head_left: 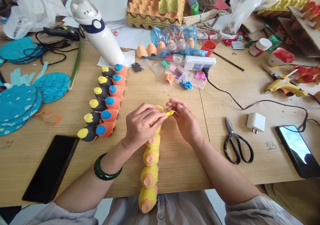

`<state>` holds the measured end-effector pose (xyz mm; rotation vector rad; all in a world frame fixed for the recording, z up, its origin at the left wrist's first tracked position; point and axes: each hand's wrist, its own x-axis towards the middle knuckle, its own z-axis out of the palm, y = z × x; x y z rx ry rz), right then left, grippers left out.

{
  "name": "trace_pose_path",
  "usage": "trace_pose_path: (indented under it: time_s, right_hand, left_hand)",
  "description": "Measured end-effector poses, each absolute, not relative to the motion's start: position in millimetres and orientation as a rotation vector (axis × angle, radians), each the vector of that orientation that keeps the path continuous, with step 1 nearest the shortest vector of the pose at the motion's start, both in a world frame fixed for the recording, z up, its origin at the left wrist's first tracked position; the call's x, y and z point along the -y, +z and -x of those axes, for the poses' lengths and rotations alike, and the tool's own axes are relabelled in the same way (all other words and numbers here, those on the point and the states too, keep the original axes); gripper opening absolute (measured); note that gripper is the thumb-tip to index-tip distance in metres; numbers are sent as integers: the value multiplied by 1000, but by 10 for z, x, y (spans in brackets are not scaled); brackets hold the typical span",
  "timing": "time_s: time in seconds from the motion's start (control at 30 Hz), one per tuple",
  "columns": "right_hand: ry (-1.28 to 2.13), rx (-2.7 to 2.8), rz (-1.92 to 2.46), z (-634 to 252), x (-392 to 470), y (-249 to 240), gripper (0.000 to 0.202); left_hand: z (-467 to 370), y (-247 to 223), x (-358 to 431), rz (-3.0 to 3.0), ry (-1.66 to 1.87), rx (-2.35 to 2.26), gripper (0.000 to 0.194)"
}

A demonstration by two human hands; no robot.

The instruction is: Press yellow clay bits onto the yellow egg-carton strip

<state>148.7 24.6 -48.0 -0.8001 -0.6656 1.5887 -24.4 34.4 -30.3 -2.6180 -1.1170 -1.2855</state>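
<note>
My left hand (143,122) pinches a small piece of yellow modelling clay (170,113) between thumb and fingers. Close by on the right, my right hand (185,121) has loosely curved fingers held apart, its thumb side at the clay's free end; whether they touch is unclear. Under the hands lies a yellow egg-carton strip (151,158) with bare orange tips, its near end jutting past the table edge. My left hand and the clay hide part of its far end. To the left stand a black strip with yellow tips (97,93) and an orange strip with blue tips (113,102).
Black-handled scissors (235,141), a white charger (256,122) and a lit phone (298,148) lie at right. A dark phone (51,168) is near left. Behind are a white bottle (106,41), a power strip (200,63) with its cord, and clay packets (175,73).
</note>
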Motion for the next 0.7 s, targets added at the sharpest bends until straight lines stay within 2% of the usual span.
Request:
trace_pose_path:
  time_s: [0.23,0.43,0.57,0.7]
  right_hand:
    - [1452,1018,934,-1470,-217,-524,21]
    - [1516,880,981,-1445,-229,-524,30]
    - [1554,896,997,-1439,-209,-523,36]
    - [1607,885,895,-1444,-209,-526,29]
  left_hand:
    - [326,-308,-406,2523,-1171,1090,3]
    - [332,-342,-408,2531,-1155,1081,19]
    - [325,-347,-398,2561,-1196,1082,9]
    - [325,-338,-397,2561,-1239,1079,4]
